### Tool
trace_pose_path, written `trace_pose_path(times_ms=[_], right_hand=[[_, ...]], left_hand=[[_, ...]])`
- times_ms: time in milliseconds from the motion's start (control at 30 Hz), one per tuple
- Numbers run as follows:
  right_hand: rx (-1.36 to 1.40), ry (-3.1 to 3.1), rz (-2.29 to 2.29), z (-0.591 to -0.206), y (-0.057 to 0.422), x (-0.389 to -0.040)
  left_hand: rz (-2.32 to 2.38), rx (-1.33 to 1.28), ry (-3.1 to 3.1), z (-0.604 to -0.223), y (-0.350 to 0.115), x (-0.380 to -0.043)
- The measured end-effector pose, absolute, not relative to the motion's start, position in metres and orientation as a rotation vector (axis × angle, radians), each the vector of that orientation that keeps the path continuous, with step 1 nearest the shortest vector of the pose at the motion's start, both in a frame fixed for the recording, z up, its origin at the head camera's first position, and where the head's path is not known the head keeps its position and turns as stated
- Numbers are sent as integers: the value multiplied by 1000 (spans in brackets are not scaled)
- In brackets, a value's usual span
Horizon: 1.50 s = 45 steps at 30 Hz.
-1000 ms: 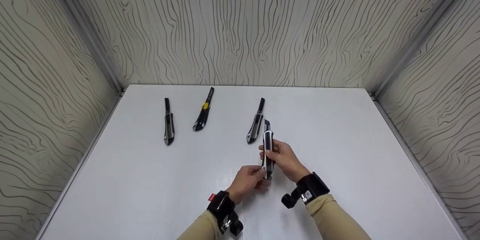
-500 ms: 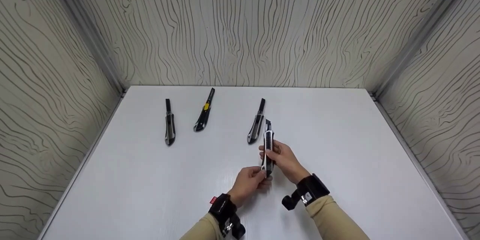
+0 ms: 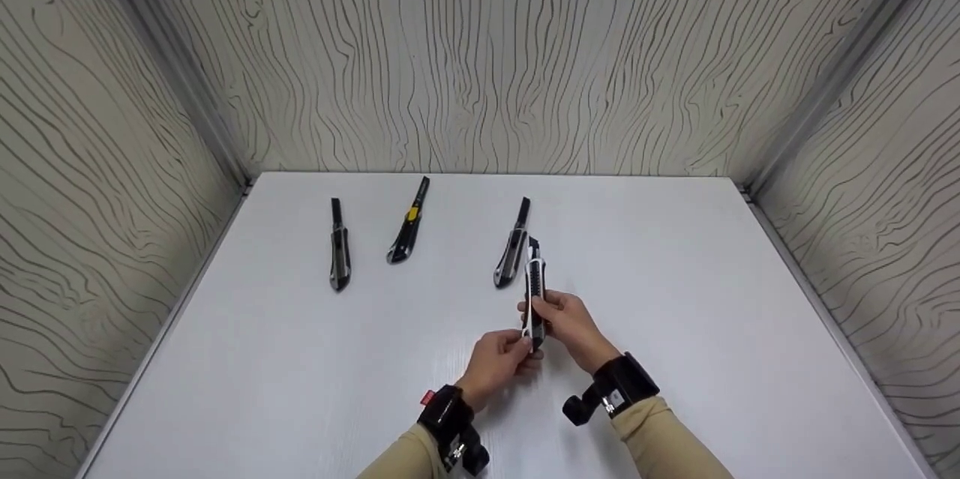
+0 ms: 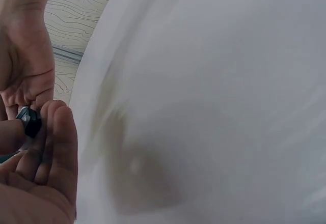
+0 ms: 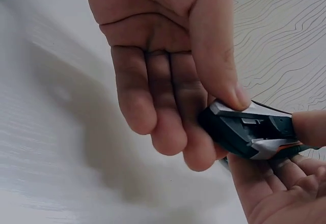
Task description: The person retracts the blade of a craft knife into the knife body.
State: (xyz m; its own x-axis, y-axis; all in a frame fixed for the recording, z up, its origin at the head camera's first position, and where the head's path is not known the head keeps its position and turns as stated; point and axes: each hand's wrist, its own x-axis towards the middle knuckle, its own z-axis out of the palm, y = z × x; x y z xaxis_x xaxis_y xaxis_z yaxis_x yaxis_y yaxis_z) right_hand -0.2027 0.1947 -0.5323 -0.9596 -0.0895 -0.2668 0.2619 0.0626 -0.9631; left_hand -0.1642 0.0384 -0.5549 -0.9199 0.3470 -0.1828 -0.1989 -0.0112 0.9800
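A black and white utility knife is held over the table, its narrow front end pointing toward the far edge. My right hand grips its handle from the right, the thumb lying along the top. At the rear end, my left hand pinches the knife between thumb and fingers. The right wrist view shows the dark butt of the knife up close, with silver trim and a thin orange strip. Most of the knife is hidden by fingers in the left wrist view, where its black tail peeks out.
Another utility knife lies just left of the held one. Farther left on the white table lie a black knife with a yellow slider and a grey-black knife. Patterned walls enclose the back and sides.
My right hand has shifted slightly toward the near side along the knife. The left hand stays at the rear end, and the knives on the table keep their places.
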Motion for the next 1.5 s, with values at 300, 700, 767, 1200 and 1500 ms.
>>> trace_pose_path(times_ms=[300,700,767,1200,1500], right_hand=[[124,2040,-2008,-535,195,-200],[95,2083,-1985,-533,194,-197],[91,2082,-1983,-533,194,-197],[69,2080,-1983,-533,194,-195],[67,2085,-1981,-533,193,-195]], left_hand=[[1977,193,1935,-559,40,-164],[1950,207,1960,-559,39,-165],[1951,208,1959,-559,39,-165],[1949,166,1965,-561,39,-165],[1966,169,1935,-559,38,-164]])
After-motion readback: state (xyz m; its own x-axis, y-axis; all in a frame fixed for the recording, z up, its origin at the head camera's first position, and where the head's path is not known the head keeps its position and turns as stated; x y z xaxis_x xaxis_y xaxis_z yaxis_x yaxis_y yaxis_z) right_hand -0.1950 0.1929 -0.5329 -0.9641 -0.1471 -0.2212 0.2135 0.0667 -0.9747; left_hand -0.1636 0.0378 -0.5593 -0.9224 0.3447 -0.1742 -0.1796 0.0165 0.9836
